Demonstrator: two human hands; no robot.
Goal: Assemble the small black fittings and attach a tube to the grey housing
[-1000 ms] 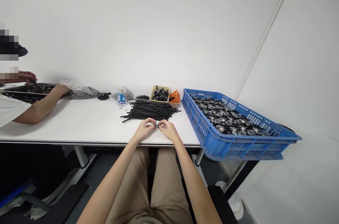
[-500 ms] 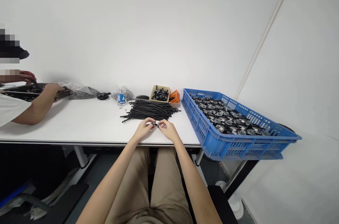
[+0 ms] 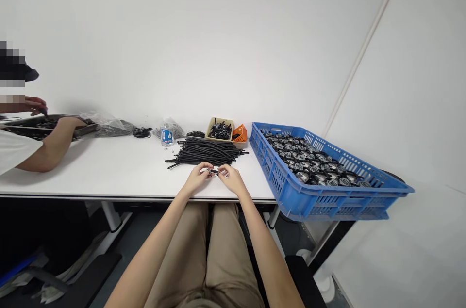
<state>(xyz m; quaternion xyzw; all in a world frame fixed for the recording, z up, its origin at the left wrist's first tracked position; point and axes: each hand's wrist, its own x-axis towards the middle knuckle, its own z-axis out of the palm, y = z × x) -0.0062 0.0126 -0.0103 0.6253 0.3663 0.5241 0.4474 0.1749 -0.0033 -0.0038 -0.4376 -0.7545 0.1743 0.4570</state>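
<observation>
My left hand (image 3: 197, 178) and my right hand (image 3: 231, 177) meet over the front of the white table, fingers closed in a pinch. Between them they grip a small black part (image 3: 214, 171), mostly covered by the fingertips, so its exact kind does not show. Just beyond my hands lies a pile of black tubes (image 3: 207, 152), side by side. Behind the pile, a cream basket (image 3: 208, 134) holds small black and silvery parts, and an orange basket (image 3: 243, 130) leans beside it.
A large blue crate (image 3: 298, 201) with rows of black and silver parts overhangs the table's right corner. A labelled plastic bottle (image 3: 167, 134) and plastic bags (image 3: 112, 126) stand along the wall. At the left, a co-worker's hand (image 3: 71, 122) reaches into a metal tray (image 3: 93, 127).
The small black part has turned slightly between my fingers, while my hands stay in place. At the left, the co-worker's hand has shifted a little in the tray.
</observation>
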